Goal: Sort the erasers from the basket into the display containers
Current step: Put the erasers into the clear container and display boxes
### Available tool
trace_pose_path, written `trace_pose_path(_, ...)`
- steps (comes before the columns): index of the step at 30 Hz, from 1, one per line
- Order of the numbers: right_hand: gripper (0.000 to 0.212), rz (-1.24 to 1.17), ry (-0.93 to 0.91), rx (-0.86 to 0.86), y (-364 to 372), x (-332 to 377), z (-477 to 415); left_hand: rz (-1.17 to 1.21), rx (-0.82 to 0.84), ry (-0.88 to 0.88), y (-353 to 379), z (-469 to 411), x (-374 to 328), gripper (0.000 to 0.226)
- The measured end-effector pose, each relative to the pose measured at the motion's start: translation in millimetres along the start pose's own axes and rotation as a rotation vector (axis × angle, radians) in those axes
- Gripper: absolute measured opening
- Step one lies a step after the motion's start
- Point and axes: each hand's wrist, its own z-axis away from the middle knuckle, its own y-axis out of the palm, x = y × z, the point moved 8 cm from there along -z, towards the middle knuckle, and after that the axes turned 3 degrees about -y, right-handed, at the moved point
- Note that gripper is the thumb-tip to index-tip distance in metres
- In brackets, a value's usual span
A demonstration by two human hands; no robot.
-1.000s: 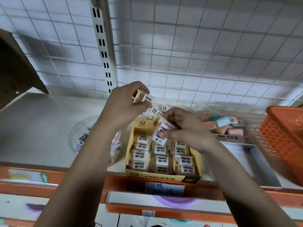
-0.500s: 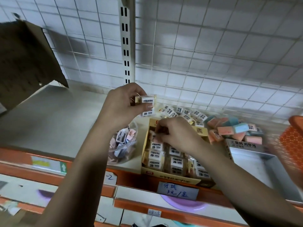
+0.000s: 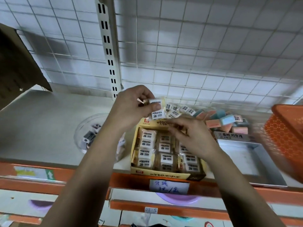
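At the shelf's orange front edge hangs a handwritten price label (image 3: 168, 187). Just behind it sits the yellow display box (image 3: 164, 175), filled with rows of packed erasers (image 3: 146, 145). The right hand (image 3: 193, 140), pressed down into the box's back left corner half a second ago, now hovers above the rows with its fingers reaching left. They are blurred, and I cannot tell whether they pinch anything. Above the box's back edge, the left hand (image 3: 131, 108) still pinches two wrapped erasers (image 3: 158, 115) between thumb and fingers, much where it was. A grey tray (image 3: 255, 154) lies to the right, with coloured erasers (image 3: 221, 122) piled behind it. The orange basket (image 3: 287, 136) at the far right shows more than before.
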Motion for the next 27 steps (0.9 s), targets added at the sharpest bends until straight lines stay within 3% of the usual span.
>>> trace_pose_path(5, 0.018, 0.022, 0.085, -0.284, -37, -41, 33, -0.137, 0.210, -0.020, 53, -4, 1, 0.023)
trace_pose_path(9, 0.019, 0.023, 0.126, -0.260, -42, -56, 50, -0.219, 0.441, -0.067, 98, 0, 3, 0.022)
trace_pose_path(12, 0.020, -0.007, 0.096, -0.231, -37, -56, 52, -0.200, 0.523, -0.128, 116, 4, 11, 0.022)
trace_pose_path(16, 0.020, -0.025, 0.114, -0.250, -37, -60, 54, -0.191, 0.553, -0.161, 126, 8, 17, 0.023)
trace_pose_path(21, 0.017, -0.026, 0.128, -0.240, -35, -61, 52, -0.311, 0.530, -0.057, 135, 11, 10, 0.022)
trace_pose_path(27, 0.017, -0.030, 0.135, -0.227, -32, -65, 52, -0.654, 0.485, 0.104, 135, 9, 4, 0.028)
